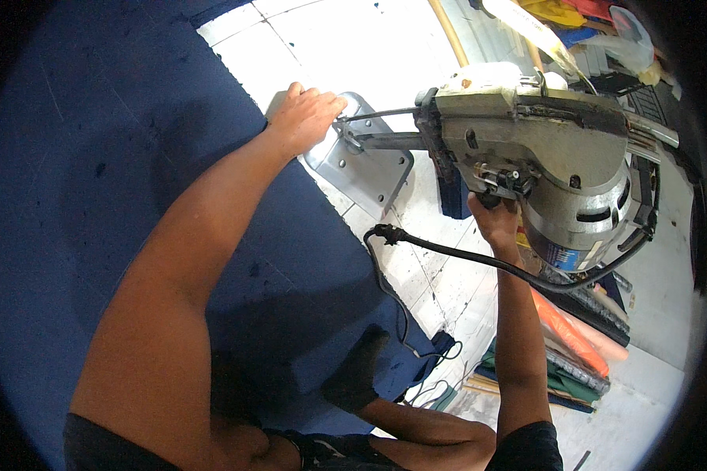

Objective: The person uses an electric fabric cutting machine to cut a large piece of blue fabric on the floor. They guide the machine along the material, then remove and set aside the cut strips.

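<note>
Gripping a black handle (pixel 489 201) right of centre, my right hand (pixel 498 223) has its fingers curled around it, though the machine above partly hides them from me. That cutting machine (pixel 479 129), grey and bulky, fills the upper right of the frame, its flat metal plate (pixel 379 177) reaching toward the upper centre. There I see my left hand (pixel 302 118) over the plate's corner, beside the edge of the blue cloth (pixel 118 157) (I cannot tell whether it grips anything). The cloth covers the left; a black cable (pixel 479 255) loops below the machine, and rolls (pixel 577 337) lie at lower right.
</note>
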A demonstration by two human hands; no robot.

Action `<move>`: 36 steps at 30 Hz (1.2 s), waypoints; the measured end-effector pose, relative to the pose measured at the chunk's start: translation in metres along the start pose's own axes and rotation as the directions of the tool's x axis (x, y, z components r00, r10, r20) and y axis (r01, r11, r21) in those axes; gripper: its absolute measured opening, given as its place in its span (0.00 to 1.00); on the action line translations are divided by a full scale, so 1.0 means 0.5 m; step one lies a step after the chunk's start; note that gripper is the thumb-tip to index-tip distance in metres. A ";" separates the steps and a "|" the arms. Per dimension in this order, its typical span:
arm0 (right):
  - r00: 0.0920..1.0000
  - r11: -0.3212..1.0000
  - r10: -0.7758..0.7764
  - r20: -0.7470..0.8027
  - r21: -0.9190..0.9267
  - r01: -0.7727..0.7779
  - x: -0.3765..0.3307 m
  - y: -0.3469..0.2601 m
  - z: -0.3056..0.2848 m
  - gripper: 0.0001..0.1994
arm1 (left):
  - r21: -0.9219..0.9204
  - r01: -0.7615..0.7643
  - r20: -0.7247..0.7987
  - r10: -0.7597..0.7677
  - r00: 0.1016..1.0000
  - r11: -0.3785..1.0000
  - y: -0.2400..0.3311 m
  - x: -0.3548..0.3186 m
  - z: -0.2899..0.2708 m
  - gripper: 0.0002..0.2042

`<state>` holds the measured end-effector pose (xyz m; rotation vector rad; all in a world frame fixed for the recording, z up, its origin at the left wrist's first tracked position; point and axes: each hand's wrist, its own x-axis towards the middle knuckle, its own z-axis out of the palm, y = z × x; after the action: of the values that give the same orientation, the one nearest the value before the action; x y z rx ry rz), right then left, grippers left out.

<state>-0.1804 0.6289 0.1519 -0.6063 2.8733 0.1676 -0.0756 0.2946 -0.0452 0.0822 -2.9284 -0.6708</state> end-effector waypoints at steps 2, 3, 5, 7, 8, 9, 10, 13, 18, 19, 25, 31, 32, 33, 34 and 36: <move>1.000 0.998 -0.019 0.006 -0.068 0.019 0.004 -0.001 -0.003 0.30 | -0.004 0.023 0.056 -0.023 0.998 1.000 0.000 0.003 -0.009 0.13; 0.999 0.993 -0.042 0.010 -0.108 0.043 0.005 -0.004 -0.005 0.30 | -0.005 0.034 0.084 -0.033 0.996 0.999 0.001 0.004 -0.014 0.13; 0.999 0.995 -0.024 -0.033 -0.099 0.020 0.004 0.000 0.001 0.29 | 0.013 0.040 0.069 -0.041 0.997 0.999 0.004 0.004 -0.013 0.12; 1.000 0.996 0.011 -0.021 -0.088 -0.012 0.003 0.003 -0.001 0.29 | 0.024 0.045 0.054 -0.046 0.997 0.999 0.007 0.005 -0.010 0.11; 0.999 0.997 0.030 0.015 -0.078 -0.029 0.006 -0.012 -0.008 0.29 | 0.029 0.051 0.049 -0.052 0.997 0.998 0.006 0.004 -0.008 0.11; 0.997 0.997 0.050 0.052 -0.069 -0.046 0.007 -0.027 -0.013 0.30 | 0.034 0.057 0.044 -0.059 0.997 0.998 0.003 0.003 -0.007 0.11; 0.995 0.995 0.079 0.059 -0.068 -0.075 0.006 -0.040 -0.014 0.29 | 0.020 0.053 0.059 -0.054 0.997 0.998 -0.001 0.001 -0.007 0.11; 0.993 0.989 0.116 0.036 -0.092 -0.112 0.000 -0.044 -0.017 0.29 | -0.022 0.037 0.081 -0.035 0.996 0.999 -0.003 0.004 -0.019 0.11; 0.997 0.994 0.078 -0.011 -0.070 -0.079 -0.004 -0.038 -0.012 0.27 | -0.046 0.041 0.045 -0.039 0.998 0.998 -0.003 0.005 -0.008 0.10; 0.998 0.995 0.065 0.002 -0.078 -0.064 -0.001 -0.033 -0.009 0.26 | -0.044 0.047 0.038 -0.046 0.998 0.998 -0.005 0.003 -0.006 0.10; 0.997 0.997 -0.064 -0.034 -0.039 0.063 0.004 -0.023 -0.010 0.27 | -0.100 0.061 0.018 -0.060 0.998 0.993 -0.005 -0.001 -0.016 0.11; 0.993 0.988 -0.112 -0.043 -0.114 0.107 0.028 0.041 -0.003 0.29 | -0.438 0.029 -0.116 -0.088 0.989 0.898 0.006 0.004 -0.054 0.22; 0.991 0.983 -0.130 -0.030 -0.135 0.125 0.030 0.051 -0.005 0.30 | -0.519 -0.018 -0.169 -0.082 0.982 0.854 0.012 0.007 -0.063 0.23; 0.989 0.977 -0.149 -0.018 -0.154 0.145 0.033 0.059 -0.004 0.30 | -0.594 -0.069 -0.223 -0.081 0.972 0.802 0.018 0.009 -0.072 0.24; 0.978 0.979 -0.204 -0.053 -0.039 0.202 0.034 0.066 0.003 0.30 | -0.604 -0.104 -0.247 -0.062 0.967 0.790 0.025 0.008 -0.079 0.24; 0.981 0.982 -0.186 -0.046 0.019 0.187 0.037 0.051 0.007 0.29 | -0.623 -0.164 -0.289 -0.030 0.957 0.764 0.043 0.000 -0.110 0.25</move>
<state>-0.2068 0.6454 0.1460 -0.8802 2.8344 0.0929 -0.0681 0.2905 0.0134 -0.0036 -2.2630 -1.4725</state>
